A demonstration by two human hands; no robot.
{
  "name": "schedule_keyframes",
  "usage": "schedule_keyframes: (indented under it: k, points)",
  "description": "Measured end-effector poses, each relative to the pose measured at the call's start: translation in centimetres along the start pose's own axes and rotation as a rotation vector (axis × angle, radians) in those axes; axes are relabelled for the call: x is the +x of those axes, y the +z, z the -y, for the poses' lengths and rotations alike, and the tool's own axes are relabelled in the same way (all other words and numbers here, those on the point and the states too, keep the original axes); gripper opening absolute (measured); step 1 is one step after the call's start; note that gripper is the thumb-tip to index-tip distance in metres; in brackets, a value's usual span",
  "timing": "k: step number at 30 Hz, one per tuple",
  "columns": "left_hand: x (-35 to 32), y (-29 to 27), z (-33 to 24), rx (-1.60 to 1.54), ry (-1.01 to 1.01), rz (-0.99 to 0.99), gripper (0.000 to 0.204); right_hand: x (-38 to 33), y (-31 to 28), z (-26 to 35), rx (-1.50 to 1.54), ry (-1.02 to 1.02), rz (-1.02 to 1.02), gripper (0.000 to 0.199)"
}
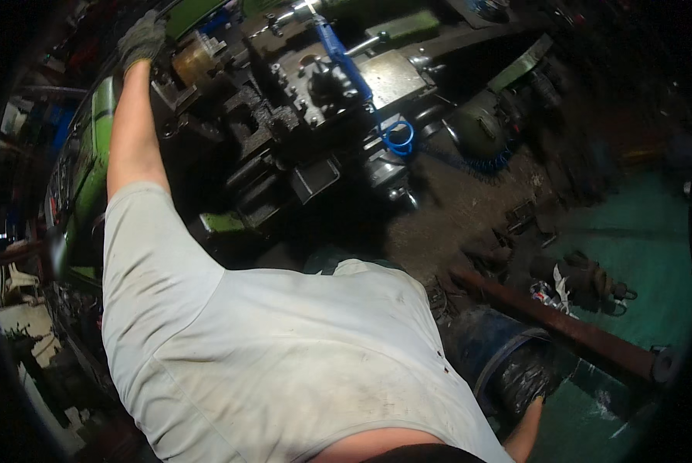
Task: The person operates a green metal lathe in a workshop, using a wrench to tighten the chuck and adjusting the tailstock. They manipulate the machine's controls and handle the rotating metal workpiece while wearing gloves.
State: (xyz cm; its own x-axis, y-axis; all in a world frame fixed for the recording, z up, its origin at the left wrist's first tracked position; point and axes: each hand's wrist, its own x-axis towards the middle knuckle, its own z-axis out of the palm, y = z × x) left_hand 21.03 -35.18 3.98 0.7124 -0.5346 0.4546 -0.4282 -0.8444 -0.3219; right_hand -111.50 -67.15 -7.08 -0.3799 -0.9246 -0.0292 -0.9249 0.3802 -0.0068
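Behind the shirt (284, 355), right hand (527, 382) half-hidden

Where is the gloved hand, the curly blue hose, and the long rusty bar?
Left hand (141, 40), head view, on the back of the grey glove.
Curly blue hose (399, 139), head view, on its loop.
Rusty bar (562, 328), head view, on the middle of its length.

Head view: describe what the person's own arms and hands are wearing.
The left hand wears a grey knit work glove, darkened with grime. The left forearm is bare, with a short white, smudged shirt sleeve above it. The right hand wears a dark, shiny, wrinkled glove; the forearm below it is bare.
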Motion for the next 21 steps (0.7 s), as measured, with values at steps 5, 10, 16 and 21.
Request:
schedule_keyframes:
  k: [5, 10, 16, 21]
  points:
    - [-1.5, -2.2, -1.2, -0.283, -0.028, -0.012, 0.043, -2.0, -1.2, 2.8, 0.092, -0.055, -0.089, 0.040]
    - [-4.2, -8.0, -7.8, -0.169, -0.057, -0.207, 0.029, -6.1, -2.1, 3.4, 0.176, -0.091, -0.173, 0.038]
    - [-4.8, -10.5, -8.3, -0.262, -0.088, -0.183, 0.028, -11.3, -1.9, 10.2, 0.334, -0.170, -0.279, 0.036]
    - [-4.9, -9.6, -7.0, -0.219, -0.118, -0.218, 0.028, -15.4, -2.7, 16.4, 0.464, -0.254, -0.325, 0.035]
